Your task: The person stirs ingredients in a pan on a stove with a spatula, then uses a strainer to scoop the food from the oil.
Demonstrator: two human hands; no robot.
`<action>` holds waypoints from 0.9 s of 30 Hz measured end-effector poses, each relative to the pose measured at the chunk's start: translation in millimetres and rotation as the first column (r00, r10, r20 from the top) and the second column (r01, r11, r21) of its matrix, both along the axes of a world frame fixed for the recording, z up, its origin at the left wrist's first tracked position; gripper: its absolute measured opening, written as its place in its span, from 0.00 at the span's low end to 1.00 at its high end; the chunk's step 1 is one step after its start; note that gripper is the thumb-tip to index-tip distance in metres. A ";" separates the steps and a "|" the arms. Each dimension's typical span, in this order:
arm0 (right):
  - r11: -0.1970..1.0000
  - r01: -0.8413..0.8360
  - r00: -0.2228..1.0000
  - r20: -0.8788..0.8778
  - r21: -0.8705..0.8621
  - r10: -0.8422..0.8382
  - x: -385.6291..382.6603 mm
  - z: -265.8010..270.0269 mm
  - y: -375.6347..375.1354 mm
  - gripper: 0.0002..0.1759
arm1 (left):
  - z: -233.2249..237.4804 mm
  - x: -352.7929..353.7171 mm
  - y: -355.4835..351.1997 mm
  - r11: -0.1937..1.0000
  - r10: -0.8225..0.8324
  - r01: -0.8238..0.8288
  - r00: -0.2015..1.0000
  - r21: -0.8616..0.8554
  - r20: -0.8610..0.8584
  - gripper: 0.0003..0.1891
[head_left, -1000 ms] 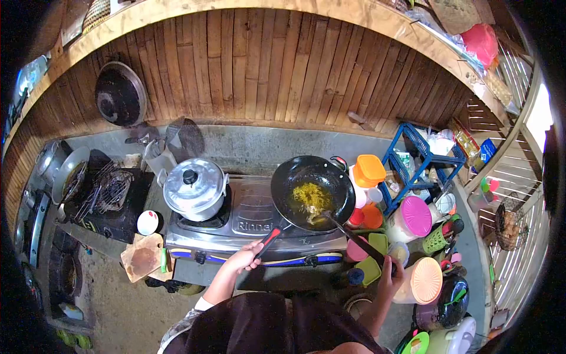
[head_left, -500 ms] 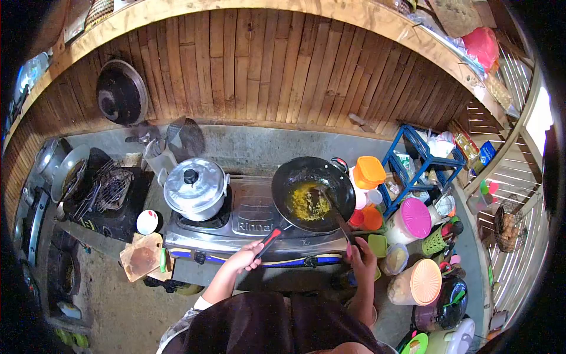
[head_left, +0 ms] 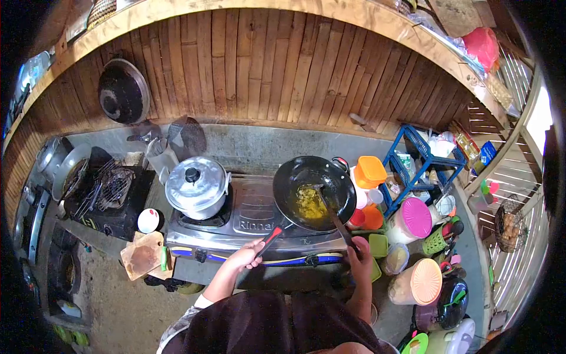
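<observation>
Gripping wok [head_left: 290, 187] and spatula [head_left: 339, 225], stove [head_left: 252, 203] marked "Rinnai"

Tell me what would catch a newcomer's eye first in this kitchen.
The black wok on the right side of the stove stands out first, bright yellow food at its bottom, the left hand on its red-and-black handle and the right hand holding a dark utensil in it. Next comes the shiny lidded pot on the stove's left side, then the vivid pink lid right of the wok.
</observation>
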State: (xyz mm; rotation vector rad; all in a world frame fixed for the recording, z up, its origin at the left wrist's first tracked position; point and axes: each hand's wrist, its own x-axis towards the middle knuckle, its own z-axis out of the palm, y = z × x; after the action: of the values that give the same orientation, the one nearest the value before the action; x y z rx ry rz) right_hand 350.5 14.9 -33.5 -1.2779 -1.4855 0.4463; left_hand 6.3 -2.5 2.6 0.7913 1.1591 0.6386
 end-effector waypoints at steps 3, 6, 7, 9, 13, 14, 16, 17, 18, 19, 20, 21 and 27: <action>1.000 0.025 0.999 0.046 0.001 -0.025 3.6 40.2 -16.6 0.12 | -2.8 -0.8 1.0 1.000 -0.014 0.014 1.000 -0.007 -0.008 0.18; 0.974 0.027 0.972 -0.221 -0.224 -0.078 -3.1 81.4 -37.6 0.08 | 2.8 0.4 -0.2 1.000 -0.013 0.013 1.000 -0.005 -0.011 0.18; 0.983 0.065 0.969 -0.225 -0.171 -0.103 1.9 81.2 -40.1 0.08 | 5.8 1.3 -1.2 1.000 0.003 -0.003 1.000 0.004 -0.031 0.18; 0.985 0.143 0.952 -0.258 -0.099 -0.164 6.6 82.3 -45.9 0.06 | 6.4 1.9 -2.0 1.000 0.017 -0.016 0.999 0.013 -0.050 0.18; 0.971 0.230 0.952 -0.194 -0.068 -0.239 13.4 98.8 -60.2 0.05 | 1.5 0.8 -0.6 1.000 0.016 -0.016 1.000 0.002 -0.023 0.19; 0.971 0.231 0.951 -0.194 -0.067 -0.240 14.7 100.5 -62.8 0.05 | 0.9 1.0 -0.2 1.000 0.029 -0.029 0.999 -0.002 -0.020 0.20; 0.955 0.293 0.918 -0.268 -0.039 -0.293 16.3 103.5 -66.8 0.05 | 0.0 0.3 0.4 1.000 0.021 -0.021 1.000 -0.006 -0.020 0.20; 0.948 0.319 0.915 -0.257 -0.004 -0.310 15.5 105.4 -68.0 0.05 | -0.3 0.0 0.6 1.000 0.015 -0.016 1.000 -0.011 -0.019 0.20; 0.947 0.320 0.915 -0.258 -0.003 -0.310 15.9 104.9 -68.2 0.05 | -0.5 -0.2 0.9 1.000 0.014 -0.015 1.000 -0.010 -0.020 0.20; 0.945 0.326 0.915 -0.258 0.017 -0.311 16.6 103.7 -68.6 0.05 | -0.7 -0.3 1.0 1.000 0.014 -0.015 1.000 -0.019 -0.021 0.20; 0.943 0.332 0.915 -0.258 0.038 -0.312 17.0 102.6 -68.4 0.05 | -0.8 -0.3 1.0 0.999 0.015 -0.015 1.000 -0.029 -0.022 0.20; 0.943 0.332 0.915 -0.258 0.038 -0.311 16.8 101.0 -67.3 0.05 | 0.1 -0.1 0.7 0.999 0.015 -0.016 1.000 -0.029 -0.022 0.20; 0.976 0.217 0.944 -0.258 0.016 -0.206 2.7 90.1 -51.7 0.06 | 13.3 3.1 -2.7 0.999 0.038 -0.040 0.998 -0.032 -0.041 0.19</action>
State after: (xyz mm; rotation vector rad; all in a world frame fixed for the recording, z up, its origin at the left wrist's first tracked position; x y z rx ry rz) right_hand 353.1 -36.8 56.5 -1.2772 -1.1233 0.4164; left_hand 9.3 -5.2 15.9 0.7586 1.2218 0.6371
